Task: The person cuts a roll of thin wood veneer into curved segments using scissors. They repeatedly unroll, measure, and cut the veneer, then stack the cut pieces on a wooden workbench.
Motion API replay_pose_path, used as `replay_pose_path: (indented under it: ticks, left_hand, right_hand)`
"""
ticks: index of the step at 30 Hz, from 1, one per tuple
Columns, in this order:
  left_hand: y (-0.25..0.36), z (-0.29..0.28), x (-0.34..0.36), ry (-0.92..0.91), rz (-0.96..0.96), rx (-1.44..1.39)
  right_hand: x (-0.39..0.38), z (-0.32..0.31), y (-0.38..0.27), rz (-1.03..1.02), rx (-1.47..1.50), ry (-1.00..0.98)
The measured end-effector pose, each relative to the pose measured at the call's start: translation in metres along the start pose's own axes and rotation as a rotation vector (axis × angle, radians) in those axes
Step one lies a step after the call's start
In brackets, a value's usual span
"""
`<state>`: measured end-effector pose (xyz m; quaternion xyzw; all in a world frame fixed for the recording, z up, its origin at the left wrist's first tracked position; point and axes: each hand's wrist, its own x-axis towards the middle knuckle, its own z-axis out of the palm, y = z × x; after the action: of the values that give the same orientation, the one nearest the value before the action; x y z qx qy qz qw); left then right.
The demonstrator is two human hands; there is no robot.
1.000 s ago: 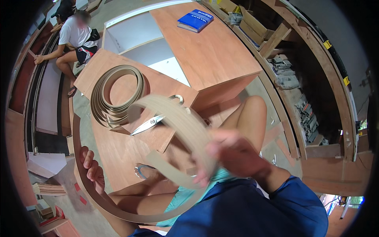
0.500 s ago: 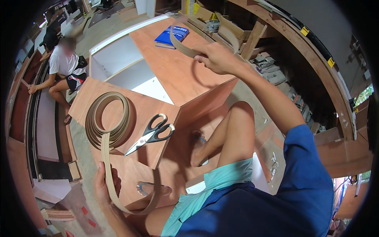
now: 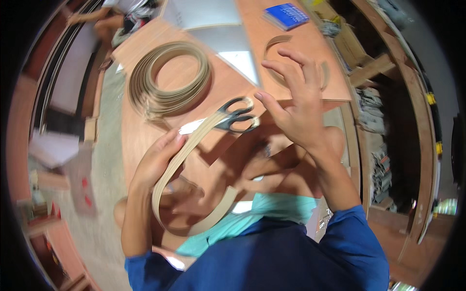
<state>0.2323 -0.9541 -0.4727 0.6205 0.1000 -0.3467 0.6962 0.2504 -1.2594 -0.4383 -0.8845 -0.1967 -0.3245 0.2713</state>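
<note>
My left hand (image 3: 158,160) grips a long beige edging strip (image 3: 204,131), which curves down toward my lap. Its upper end overlaps the black-handled scissors (image 3: 227,121) on a plywood board (image 3: 141,133). My right hand (image 3: 296,104) is open with fingers spread, to the right of the scissors and in front of a short curved strip (image 3: 276,41) lying on the cabinet's plywood top (image 3: 252,19). A coiled roll of the same edging (image 3: 194,89) rests on the board, above and left of the scissors. Motion blurs parts of the view.
A blue pack (image 3: 286,17) lies on the cabinet, beside its white open compartments (image 3: 194,14). My bent legs are under my arms. A co-worker (image 3: 107,24) is at the upper left. Wooden shelving (image 3: 369,68) with boxes and grey items stands on the right; panels (image 3: 53,145) line the left.
My right hand has let go of a strip, which now lies on the cabinet top, and has drawn back, opening. My left hand has risen with the long strip. The view has shifted.
</note>
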Motion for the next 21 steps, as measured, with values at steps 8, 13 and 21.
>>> replay_pose_path:
  ticks: [8, 13, 21]
  left_hand:
    - [0.017, -0.006, -0.006, -0.143, 0.089, -0.062]
    - [0.022, -0.019, -0.019, -0.213, 0.17, 0.011]
    - [0.019, -0.001, -0.023, -0.067, 0.223, -0.134]
  right_hand:
    - [0.018, 0.05, -0.073, -0.354, 0.282, -0.356]
    - [0.026, 0.051, -0.059, -0.331, 0.152, -0.249]
    - [0.017, 0.065, -0.066, -0.3, 0.098, -0.125]
